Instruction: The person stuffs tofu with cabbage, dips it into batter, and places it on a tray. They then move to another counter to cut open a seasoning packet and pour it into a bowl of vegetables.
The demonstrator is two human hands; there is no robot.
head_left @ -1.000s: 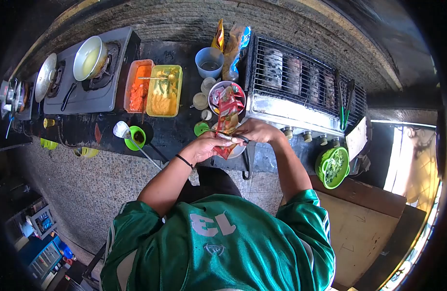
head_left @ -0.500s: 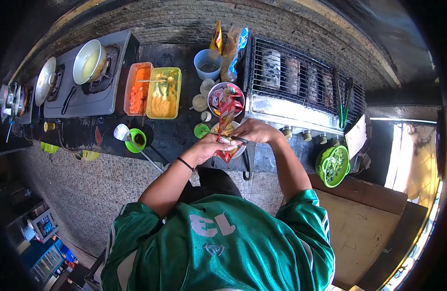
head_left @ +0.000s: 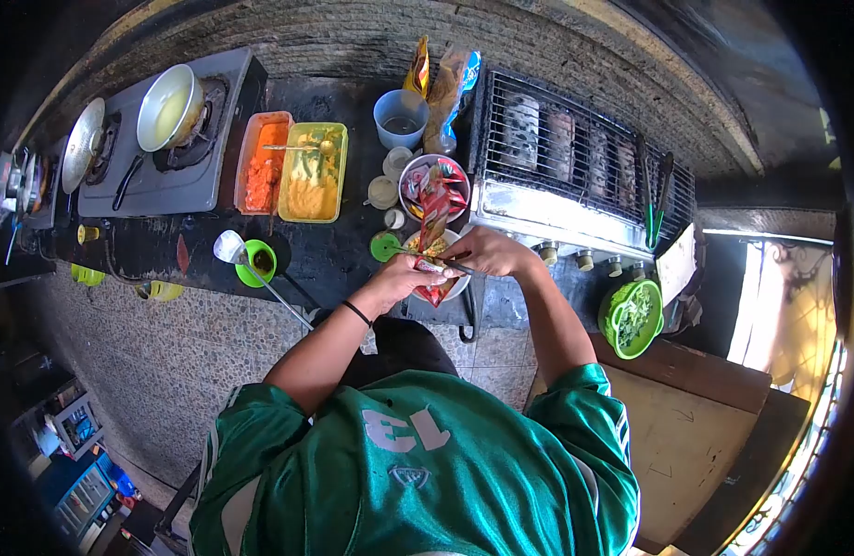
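My left hand [head_left: 396,281] is closed on a red packet [head_left: 435,295], pinching it over a white bowl [head_left: 456,289]. Crumbly yellow food shows behind the fingers. My right hand [head_left: 490,252] meets it there, its fingers closed round a dark-handled tool [head_left: 457,266] whose working end I cannot make out clearly. A strip of red packaging [head_left: 434,211] stretches from beside the hands toward a bowl of red sachets [head_left: 410,185]. Close to my left hand is a small green dish [head_left: 384,246].
Right of the hands stands a grill [head_left: 556,208] with tongs [head_left: 656,218] on it. A green basket of chopped greens [head_left: 633,318] sits at the counter's right edge. Leftward are food tubs [head_left: 329,208], a ladle [head_left: 230,246] across a green bowl [head_left: 256,275], and a stove [head_left: 158,199] with a pan [head_left: 170,109].
The camera view has shifted slightly. Both hands stay together over the white bowl, holding the same things, with only slight finger movement.
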